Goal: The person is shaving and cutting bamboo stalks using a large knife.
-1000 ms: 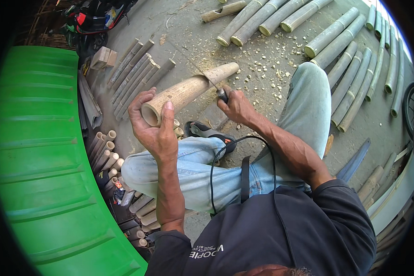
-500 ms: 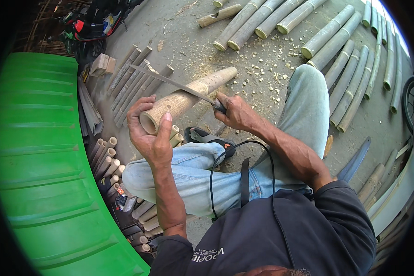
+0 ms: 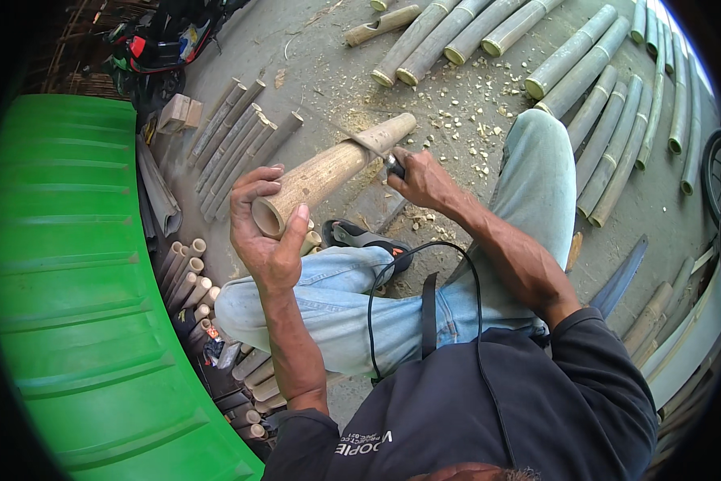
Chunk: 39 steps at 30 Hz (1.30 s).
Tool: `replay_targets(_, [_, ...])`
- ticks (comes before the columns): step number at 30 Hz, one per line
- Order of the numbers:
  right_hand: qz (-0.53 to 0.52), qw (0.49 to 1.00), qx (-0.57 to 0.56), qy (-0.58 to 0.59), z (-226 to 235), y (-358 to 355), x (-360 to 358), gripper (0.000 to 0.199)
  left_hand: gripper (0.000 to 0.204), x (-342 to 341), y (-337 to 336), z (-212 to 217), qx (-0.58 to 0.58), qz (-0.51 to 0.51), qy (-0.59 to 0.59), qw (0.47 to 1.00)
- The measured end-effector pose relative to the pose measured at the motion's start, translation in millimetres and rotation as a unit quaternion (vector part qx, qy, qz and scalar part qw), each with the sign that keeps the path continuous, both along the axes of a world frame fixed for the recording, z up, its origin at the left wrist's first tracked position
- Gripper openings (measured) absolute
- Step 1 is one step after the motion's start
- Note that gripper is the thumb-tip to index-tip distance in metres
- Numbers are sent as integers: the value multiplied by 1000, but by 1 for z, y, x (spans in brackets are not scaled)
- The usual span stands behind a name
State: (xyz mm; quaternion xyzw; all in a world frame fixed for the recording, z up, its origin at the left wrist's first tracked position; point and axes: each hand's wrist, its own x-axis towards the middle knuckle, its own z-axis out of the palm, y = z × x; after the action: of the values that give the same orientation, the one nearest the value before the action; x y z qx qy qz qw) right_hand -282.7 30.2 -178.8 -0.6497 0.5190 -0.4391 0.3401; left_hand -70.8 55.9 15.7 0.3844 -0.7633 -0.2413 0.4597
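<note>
A pale length of bamboo tube (image 3: pixel 322 178) slants from my left hand up toward the far right, its open cut end facing me. My left hand (image 3: pixel 266 240) grips that near end, thumb on one side and fingers around the other. In my right hand (image 3: pixel 429 186) is the dark handle of a long-bladed knife (image 3: pixel 366 145). The blade lies across the bamboo toward its far end and sticks out past its left side. My fingers hide most of the handle.
Bamboo tubes (image 3: pixel 413 48) lie in rows on the ground ahead and to the right. Shorter pieces (image 3: pixel 236 152) lie at the left, near a green ribbed panel (image 3: pixel 72 256). Pale chips (image 3: pixel 465 104) litter the ground. A saw blade (image 3: pixel 619 276) lies right of my leg.
The knife has slid along the bamboo toward its far end, with my right hand moving right and slightly forward. My left hand and the near end have shifted slightly right.
</note>
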Motion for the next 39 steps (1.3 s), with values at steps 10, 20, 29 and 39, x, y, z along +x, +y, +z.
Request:
replay_targets(10, [15, 1000, -17, 7, 16, 2, -8, 18, 38, 3, 6, 6, 28, -17, -21, 999])
replay_targets(20, [58, 997, -48, -23, 32, 11, -12, 18, 36, -4, 5, 11, 30, -55, -49, 997])
replay_targets(29, [-26, 995, 96, 17, 15, 4, -13, 29, 53, -5, -6, 11, 36, 102, 65, 992])
replay_targets(39, [24, 1000, 13, 0, 43, 26, 11, 21, 47, 0, -10, -5, 61, 91, 174, 979])
